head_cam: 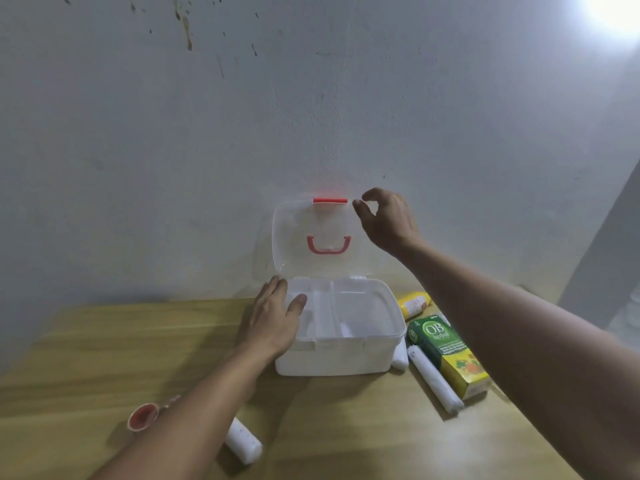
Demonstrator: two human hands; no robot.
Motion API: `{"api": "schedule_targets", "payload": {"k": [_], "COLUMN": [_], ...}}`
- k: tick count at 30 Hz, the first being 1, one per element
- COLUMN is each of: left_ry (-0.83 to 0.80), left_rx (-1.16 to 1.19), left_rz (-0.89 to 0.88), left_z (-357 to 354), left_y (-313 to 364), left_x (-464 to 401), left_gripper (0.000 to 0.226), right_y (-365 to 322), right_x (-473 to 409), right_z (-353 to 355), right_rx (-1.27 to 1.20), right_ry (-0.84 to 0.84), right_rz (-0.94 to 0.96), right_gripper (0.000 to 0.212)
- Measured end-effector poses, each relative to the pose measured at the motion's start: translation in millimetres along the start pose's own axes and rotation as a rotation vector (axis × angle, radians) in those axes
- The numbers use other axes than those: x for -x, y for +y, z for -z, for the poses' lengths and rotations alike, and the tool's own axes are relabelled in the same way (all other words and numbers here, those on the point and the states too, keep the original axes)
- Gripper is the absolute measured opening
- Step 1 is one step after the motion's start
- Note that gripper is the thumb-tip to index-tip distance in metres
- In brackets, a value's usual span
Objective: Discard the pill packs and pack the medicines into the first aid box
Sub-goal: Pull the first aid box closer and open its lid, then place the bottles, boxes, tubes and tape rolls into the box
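first aid box [341,355] mouth open from above, upright lid [311,233] blocking rear, left hand [273,317] over left rim

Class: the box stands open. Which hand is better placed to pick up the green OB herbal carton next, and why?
Right hand: the carton lies on the box's right side, under that arm. The left hand rests on the box's left rim.

Wooden table [86,348] with pale grain, pushed against a grey-white wall [207,133]. Dark streaks and specks [187,29] high on the wall, left of centre. Bright glare [616,12] in the upper right corner. Darker grey panel [602,258] leaning in at the right edge.
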State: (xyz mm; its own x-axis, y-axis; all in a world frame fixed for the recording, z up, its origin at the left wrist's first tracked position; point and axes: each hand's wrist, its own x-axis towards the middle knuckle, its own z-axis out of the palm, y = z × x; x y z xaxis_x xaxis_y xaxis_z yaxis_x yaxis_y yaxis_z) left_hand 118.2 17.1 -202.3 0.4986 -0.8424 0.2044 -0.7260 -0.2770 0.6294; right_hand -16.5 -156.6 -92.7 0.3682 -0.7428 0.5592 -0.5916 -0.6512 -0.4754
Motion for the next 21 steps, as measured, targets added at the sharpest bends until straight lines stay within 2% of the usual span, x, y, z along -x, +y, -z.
{"api": "schedule_targets", "payload": {"k": [6, 9, 13, 16, 21], "left_ry": [-0.011, -0.018, -0.076, -0.090, -0.068], "left_rx": [-0.216, -0.326, -0.396, -0.451, -0.386], "left_rz": [-0.103, -0.144, -0.143, -0.125, -0.121], "left_z": [1, -2, -15, -20, -20], "left_y": [17, 29, 38, 40, 39], "left_x": [3, 7, 12, 17, 14], "left_gripper": [0.064, 0.063, 0.063, 0.063, 0.055], "right_y": [28, 49, 75, 89, 98], "right_x": [55, 82, 121, 144, 166], "right_z": [32, 49, 64, 69, 73], "right_rx": [0.038, 0.077, 0.320, 0.438, 0.376], "right_ry": [-0.055, -0.217, -0.457, -0.524, -0.511], "right_rz": [-0.028, -0.099, -0.178, -0.263, -0.337], "right_gripper": [0.031, 0.025, 0.019, 0.028, 0.042]}}
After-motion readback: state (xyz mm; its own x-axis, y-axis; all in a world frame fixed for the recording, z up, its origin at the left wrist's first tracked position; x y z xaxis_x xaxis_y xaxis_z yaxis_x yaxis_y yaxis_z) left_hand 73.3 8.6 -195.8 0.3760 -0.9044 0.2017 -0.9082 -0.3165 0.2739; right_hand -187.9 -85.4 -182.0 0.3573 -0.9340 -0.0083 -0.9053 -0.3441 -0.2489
